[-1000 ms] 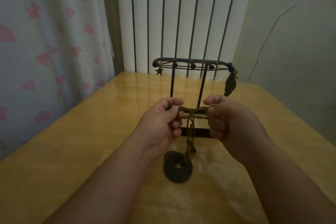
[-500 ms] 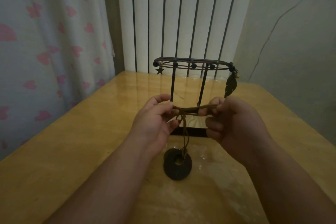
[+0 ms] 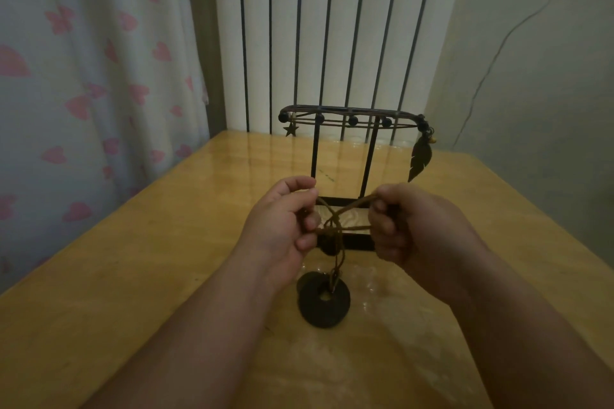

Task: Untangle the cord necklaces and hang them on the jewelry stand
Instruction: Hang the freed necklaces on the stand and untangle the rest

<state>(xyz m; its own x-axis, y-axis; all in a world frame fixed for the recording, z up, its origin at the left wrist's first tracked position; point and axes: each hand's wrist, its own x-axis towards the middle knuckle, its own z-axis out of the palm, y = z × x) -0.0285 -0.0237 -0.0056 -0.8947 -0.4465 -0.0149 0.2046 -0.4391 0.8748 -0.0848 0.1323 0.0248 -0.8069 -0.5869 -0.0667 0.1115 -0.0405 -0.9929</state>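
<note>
Pinching the brown cords (image 3: 335, 219) at centre frame, the left hand (image 3: 282, 226) is curling its fingers round one side while the right hand (image 3: 408, 226) is gripping the other, and the strands are crossing in an X between them. Below the crossing, twisted strands are running down to dark ring pendants (image 3: 324, 300), which are lying low at centre, on or just above the tabletop (image 3: 166, 259); I cannot tell which.

Pulling the hands further apart would, I judge, be tightening the twist rather than freeing it, since the pendants' weight is loading the same spot. Just behind the hands, the jewelry stand (image 3: 349, 109) is standing upright. A sharp tug or a swinging pendant could be tipping it, or snagging the feather charm (image 3: 420, 159) hanging at its right end.

No brand, label or readable writing is showing anywhere.
</note>
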